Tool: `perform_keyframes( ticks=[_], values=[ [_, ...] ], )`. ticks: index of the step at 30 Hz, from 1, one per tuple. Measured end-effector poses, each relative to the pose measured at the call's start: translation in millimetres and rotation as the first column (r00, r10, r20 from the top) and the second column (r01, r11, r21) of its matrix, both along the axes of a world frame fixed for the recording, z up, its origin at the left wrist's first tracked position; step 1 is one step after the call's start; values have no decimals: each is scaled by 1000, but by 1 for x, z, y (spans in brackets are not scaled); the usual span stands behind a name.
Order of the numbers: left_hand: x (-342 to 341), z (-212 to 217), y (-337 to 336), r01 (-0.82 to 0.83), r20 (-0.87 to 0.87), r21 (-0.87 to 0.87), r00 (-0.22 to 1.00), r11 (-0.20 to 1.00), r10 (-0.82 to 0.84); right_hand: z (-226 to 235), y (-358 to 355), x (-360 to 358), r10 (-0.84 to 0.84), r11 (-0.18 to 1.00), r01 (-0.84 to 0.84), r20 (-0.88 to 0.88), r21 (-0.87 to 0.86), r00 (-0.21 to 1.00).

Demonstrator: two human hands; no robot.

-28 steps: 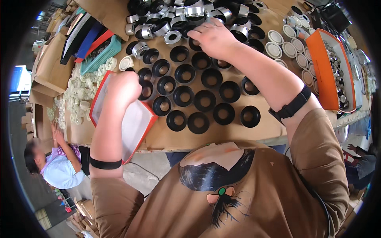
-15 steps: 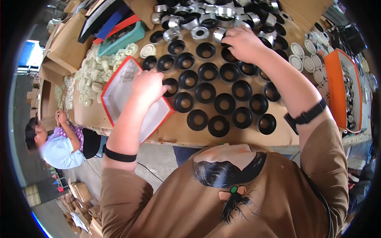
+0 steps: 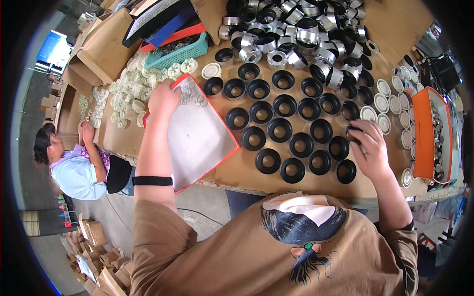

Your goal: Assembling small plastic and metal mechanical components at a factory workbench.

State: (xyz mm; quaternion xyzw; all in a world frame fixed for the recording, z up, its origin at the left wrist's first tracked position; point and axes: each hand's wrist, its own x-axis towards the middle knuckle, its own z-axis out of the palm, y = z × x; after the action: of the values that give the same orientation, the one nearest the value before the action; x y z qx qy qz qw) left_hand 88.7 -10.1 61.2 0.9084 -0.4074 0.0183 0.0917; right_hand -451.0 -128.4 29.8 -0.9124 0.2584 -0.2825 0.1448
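Observation:
My right hand [image 3: 371, 150] has its fingers closed on a black ring-shaped cup [image 3: 352, 132] at the right side of a spread of similar cups. Each of these black cups [image 3: 279, 130] lies with its round centre hole facing up. My left hand [image 3: 164, 100] is at the upper left rim of a shallow white tray with red edges [image 3: 197, 135]. Its fingers are bent and partly hidden, so what they pinch is not visible. Thin clear rings [image 3: 194, 94] lie in that tray corner, beside the left hand.
Silver-and-black collars [image 3: 306, 37] are heaped at the back. White round discs [image 3: 382, 103] and an orange box [image 3: 428, 133] of small metal parts stand right. Translucent plastic parts [image 3: 126, 93] and a teal basket [image 3: 177, 52] are left. A co-worker [image 3: 79, 165] sits at far left.
My right hand has come from the silver collars at the back to the right side of the black cups. My left hand has shifted from the tray's middle toward its upper left rim.

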Motion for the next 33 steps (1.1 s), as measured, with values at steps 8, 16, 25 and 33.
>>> perform_keyframes(
  ticks=[8, 16, 25, 33],
  values=[
    [-12, -1, 1, 296, -103, -63, 948, 953, -302, -19, 24, -53, -228, 974, 225, 93, 33, 969],
    [-124, 10, 55, 367, -225, -67, 900, 928, -372, 50, -59, -182, -718, 654, 754, 263, -62, 644],
    [-183, 10, 109, 367, -254, -135, 885, 920, -390, 17, -212, -262, -392, 849, 520, -547, 94, 740],
    [-226, 17, 141, 238, -380, -88, 890, 967, -253, 44, -171, -237, -469, 657, 753, -796, -25, 383]
  ],
)
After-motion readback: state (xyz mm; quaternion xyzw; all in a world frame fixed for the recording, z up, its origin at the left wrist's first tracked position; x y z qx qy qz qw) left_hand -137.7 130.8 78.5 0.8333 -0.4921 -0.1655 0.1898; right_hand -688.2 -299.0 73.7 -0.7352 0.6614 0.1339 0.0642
